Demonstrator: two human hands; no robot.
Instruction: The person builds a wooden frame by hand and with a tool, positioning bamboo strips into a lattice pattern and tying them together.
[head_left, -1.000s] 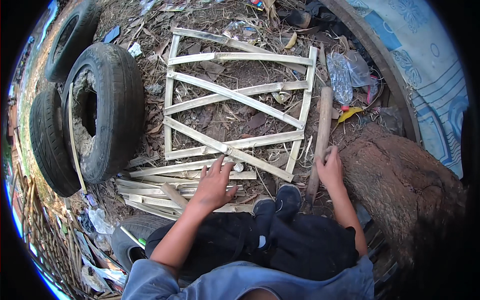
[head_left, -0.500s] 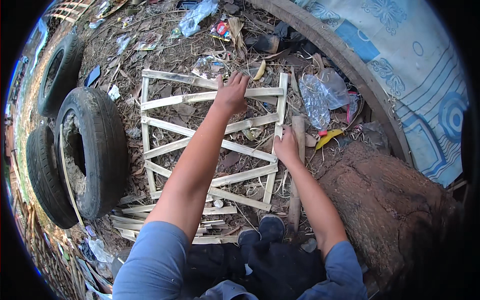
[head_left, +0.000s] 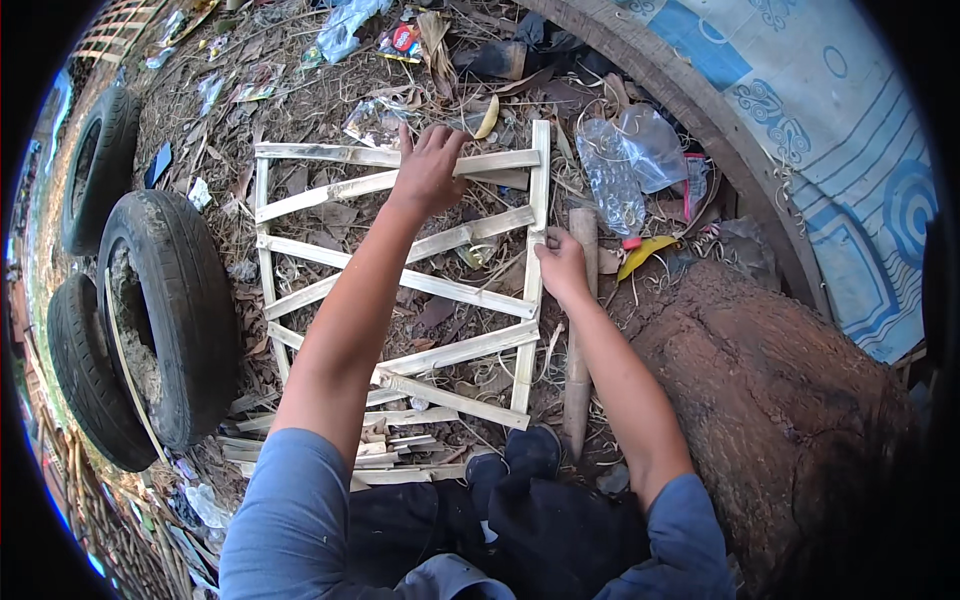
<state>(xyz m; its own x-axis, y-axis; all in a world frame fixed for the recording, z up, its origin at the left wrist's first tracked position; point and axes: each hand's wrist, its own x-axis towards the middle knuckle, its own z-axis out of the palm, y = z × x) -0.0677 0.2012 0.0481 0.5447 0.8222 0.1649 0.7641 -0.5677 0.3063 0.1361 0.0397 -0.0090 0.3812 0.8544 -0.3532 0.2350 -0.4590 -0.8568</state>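
A pale frame of split bamboo slats [head_left: 300, 298] lies flat on littered ground in front of me. My left hand [head_left: 428, 165] reaches far out and presses on the top slat, fingers spread over it. My right hand [head_left: 562, 265] rests on the frame's right rail, fingers curled at its edge beside a round wooden pole [head_left: 578, 340] that lies along that rail. Whether the right hand grips the rail is hard to tell.
Old tyres [head_left: 165, 320] stand at the left. A big brown log [head_left: 780, 400] lies at the right, with a blue patterned cloth [head_left: 850, 150] behind it. Loose slats [head_left: 400, 450] pile near my feet. Plastic bags [head_left: 625, 165] and litter cover the far ground.
My left hand has moved from the frame's near end to its far top slat. The right hand has slid up along the right rail. My head has leaned forward.
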